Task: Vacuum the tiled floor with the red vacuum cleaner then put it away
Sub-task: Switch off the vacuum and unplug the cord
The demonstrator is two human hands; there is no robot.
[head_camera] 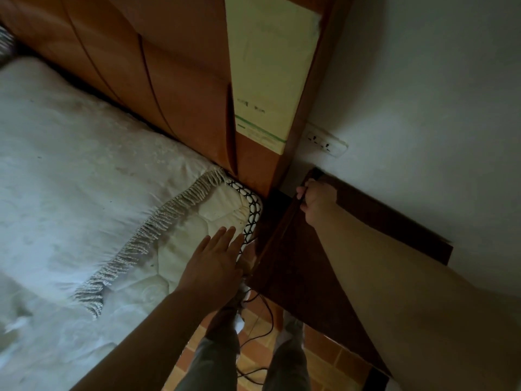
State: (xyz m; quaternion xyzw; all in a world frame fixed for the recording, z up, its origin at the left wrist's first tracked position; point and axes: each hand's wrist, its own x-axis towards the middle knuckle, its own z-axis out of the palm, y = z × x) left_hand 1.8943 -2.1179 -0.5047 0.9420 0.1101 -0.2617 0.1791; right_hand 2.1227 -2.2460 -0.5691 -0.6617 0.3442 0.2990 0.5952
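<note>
room: dim bedroom corner, white wall (423, 80), double wall socket (327, 141) low on it just right of the headboard
floor: tiled floor (324, 359), orange-brown, shows only in the gap between bed and nightstand, under my legs (214, 359)
bed: mattress (197, 221) corner bare, white fringed blanket (70, 179) pulled back from it; padded orange headboard (174, 80) behind
box: pale yellow flat box (262, 66) upright against the headboard's right end
nightstand: dark wood nightstand (296, 263) against the wall, just beside the mattress corner
cord: black cord (270, 317) loops on the tiles at the mattress's near corner; cannot tell what it belongs to
left hand: my left hand (217, 261) is flat, fingers straight and together, palm down on the mattress corner edge, grasping nothing
right hand: my right hand (315, 201) is at the nightstand's far-left corner below the socket, fingers curled tight round a small dark piece (300, 196); cannot tell if it's a plug
vacuum: red vacuum cleaner out of view
</note>
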